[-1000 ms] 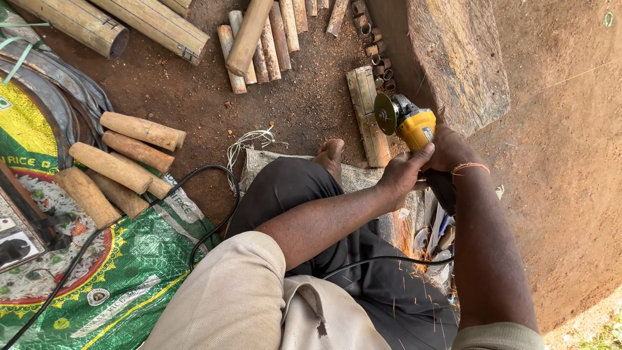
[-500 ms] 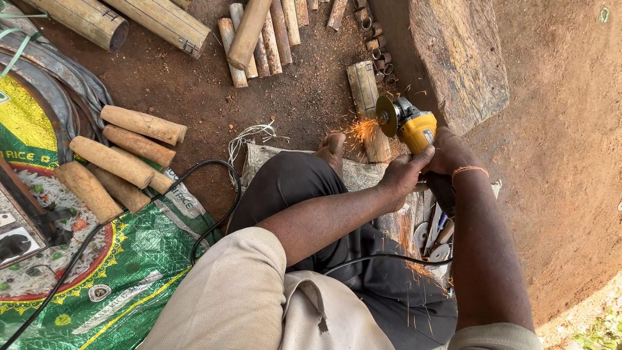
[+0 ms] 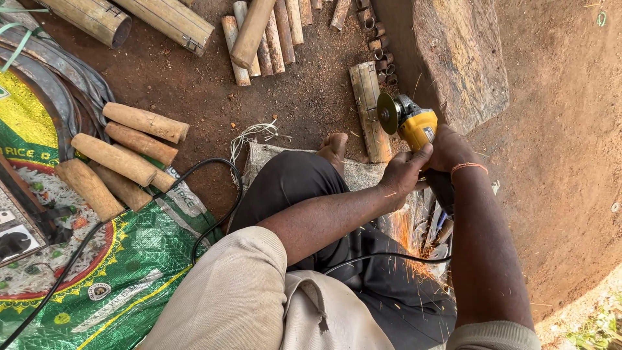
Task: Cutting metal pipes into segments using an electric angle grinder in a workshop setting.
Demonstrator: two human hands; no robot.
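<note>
On the left a green sack [image 3: 97, 285] lies under short logs [image 3: 116, 159], with bare dirt open beyond them. A black cable [image 3: 207, 194] loops across. The left hand [image 3: 405, 172] and right hand [image 3: 450, 149] both grip the yellow grinder [image 3: 414, 123] beside the wood block [image 3: 453, 58]; sparks hide what it cuts.

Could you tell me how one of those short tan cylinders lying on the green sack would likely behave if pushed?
The short tan cylinder is round and lies on its side, so it would probably roll. It looks solid and stiff. Resting on the woven green sack, it may also slide.
</note>
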